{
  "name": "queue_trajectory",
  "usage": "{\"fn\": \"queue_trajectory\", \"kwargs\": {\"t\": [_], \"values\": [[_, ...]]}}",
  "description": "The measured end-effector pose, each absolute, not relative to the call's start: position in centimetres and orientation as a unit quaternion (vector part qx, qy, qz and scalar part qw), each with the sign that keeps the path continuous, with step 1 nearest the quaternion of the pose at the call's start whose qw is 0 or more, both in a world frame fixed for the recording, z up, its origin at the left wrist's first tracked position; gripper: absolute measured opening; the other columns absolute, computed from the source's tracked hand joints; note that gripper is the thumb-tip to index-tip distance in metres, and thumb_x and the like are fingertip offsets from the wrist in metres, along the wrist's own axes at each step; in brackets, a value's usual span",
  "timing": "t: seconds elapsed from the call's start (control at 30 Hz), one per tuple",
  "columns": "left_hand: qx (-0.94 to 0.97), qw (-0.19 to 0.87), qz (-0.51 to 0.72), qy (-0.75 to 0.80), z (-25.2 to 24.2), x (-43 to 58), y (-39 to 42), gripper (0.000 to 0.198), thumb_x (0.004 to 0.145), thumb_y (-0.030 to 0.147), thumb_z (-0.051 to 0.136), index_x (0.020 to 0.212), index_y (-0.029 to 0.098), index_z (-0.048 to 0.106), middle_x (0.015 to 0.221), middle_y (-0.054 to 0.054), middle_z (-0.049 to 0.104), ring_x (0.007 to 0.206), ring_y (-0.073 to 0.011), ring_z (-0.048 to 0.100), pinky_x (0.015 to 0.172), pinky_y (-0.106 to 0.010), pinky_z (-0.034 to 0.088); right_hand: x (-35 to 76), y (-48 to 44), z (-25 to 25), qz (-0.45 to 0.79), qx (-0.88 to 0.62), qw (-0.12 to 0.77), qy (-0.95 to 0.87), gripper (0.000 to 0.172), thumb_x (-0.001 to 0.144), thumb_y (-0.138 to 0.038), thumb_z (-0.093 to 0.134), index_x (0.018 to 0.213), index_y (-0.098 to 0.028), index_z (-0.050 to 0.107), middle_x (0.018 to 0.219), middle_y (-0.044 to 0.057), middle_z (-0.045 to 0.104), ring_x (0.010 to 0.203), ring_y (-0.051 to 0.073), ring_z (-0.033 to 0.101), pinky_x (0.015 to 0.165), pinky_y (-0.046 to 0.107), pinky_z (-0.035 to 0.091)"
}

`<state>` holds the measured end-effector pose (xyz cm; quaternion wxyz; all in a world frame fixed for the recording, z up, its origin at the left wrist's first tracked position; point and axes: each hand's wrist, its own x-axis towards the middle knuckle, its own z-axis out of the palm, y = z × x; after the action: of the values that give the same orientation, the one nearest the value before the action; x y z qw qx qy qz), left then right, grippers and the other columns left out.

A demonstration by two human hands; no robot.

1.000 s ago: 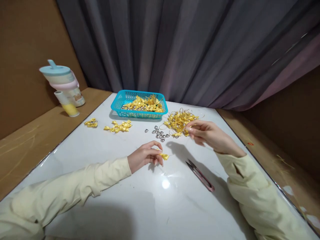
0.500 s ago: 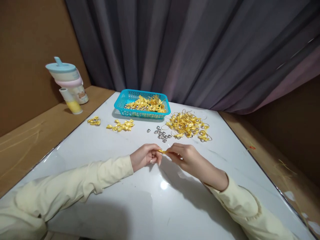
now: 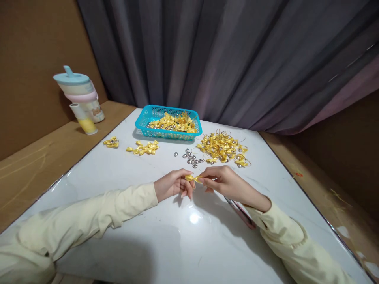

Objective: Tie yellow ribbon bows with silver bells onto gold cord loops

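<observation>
A small yellow satin bow (image 3: 193,178) is stretched between my two hands above the white table. My left hand (image 3: 174,184) pinches its left end, the other fingers loosely curled below. On its right end, my right hand (image 3: 224,182) closes thumb and fingertips. Just beyond the hands lie several small silver heart-like pieces (image 3: 192,159). A heap of yellow bows with thin gold loops (image 3: 220,146) rests to the right of them, and a smaller group of plain bows (image 3: 143,148) to the left.
A blue basket (image 3: 168,136) with yellow bows and silver pieces stands at the back. One looped bow (image 3: 111,142) lies far left. A tumbler (image 3: 79,92) and a yellow-white tube (image 3: 84,120) stand on the brown surface. A reddish, slim tool (image 3: 242,214) lies under my right forearm.
My right hand has risen slightly and turned, showing more of the bow and uncovering the reddish tool beneath my forearm. My left fingers have shifted a little under the bow.
</observation>
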<state>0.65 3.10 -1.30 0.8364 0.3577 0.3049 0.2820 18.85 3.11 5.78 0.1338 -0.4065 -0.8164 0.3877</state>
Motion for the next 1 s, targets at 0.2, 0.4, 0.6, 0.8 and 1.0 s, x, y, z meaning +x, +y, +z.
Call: {"fn": "queue_trajectory", "kwargs": {"t": [0.2,0.4,0.6,0.8,1.0], "values": [[0.38,0.822,0.303,0.298,-0.7,0.7,2.8,0.02,0.073,0.027,0.057,0.066,0.008,0.062,0.051,-0.009,0.064,0.043,-0.0109,0.05,0.044,-0.021,0.035,19.6,3.5,5.9,0.219,-0.33,0.176,-0.901,0.02,0.085,-0.02,0.047,0.088,-0.016,0.067,0.071,0.007,0.066,0.062,0.015,0.059,0.059,0.025,0.044],[0.438,0.804,0.278,0.291,-0.7,0.9,2.3,0.024,0.071,0.033,0.065,0.069,0.011,0.057,0.059,-0.01,0.067,0.044,-0.0085,0.049,0.046,-0.021,0.034,21.8,4.2,7.4,0.279,-0.41,0.269,-0.826,0.029,0.087,-0.022,0.044,0.109,-0.019,0.063,0.069,0.003,0.068,0.062,0.015,0.065,0.067,0.029,0.05],[0.515,0.746,0.298,0.297,-1.2,1.2,1.4,0.03,0.074,0.041,0.062,0.074,0.016,0.045,0.058,-0.005,0.066,0.039,-0.0063,0.041,0.039,-0.019,0.03,22.3,5.1,7.4,0.378,-0.46,0.352,-0.722,0.053,0.079,-0.038,0.059,0.126,-0.021,0.041,0.07,0.003,0.068,0.049,0.015,0.063,0.053,0.03,0.051],[0.559,0.719,0.299,0.284,-1.2,1.2,0.8,0.026,0.08,0.036,0.057,0.084,0.02,0.037,0.052,0.002,0.062,0.036,-0.0054,0.028,0.036,-0.018,0.021,21.5,8.3,5.8,0.334,-0.506,0.175,-0.776,0.014,0.077,-0.023,0.057,0.067,-0.014,0.059,0.06,0.005,0.067,0.049,0.015,0.064,0.05,0.023,0.048],[0.583,0.716,0.27,0.274,-1.4,1.0,0.9,0.018,0.083,0.027,0.052,0.091,0.019,0.037,0.048,0.006,0.056,0.037,-0.0057,0.035,0.04,-0.018,0.028,18.3,10.3,6.0,0.257,-0.497,-0.021,-0.829,0.017,0.066,-0.005,0.047,0.059,-0.013,0.059,0.045,0.0,0.061,0.041,0.012,0.06,0.055,0.02,0.047]]}}
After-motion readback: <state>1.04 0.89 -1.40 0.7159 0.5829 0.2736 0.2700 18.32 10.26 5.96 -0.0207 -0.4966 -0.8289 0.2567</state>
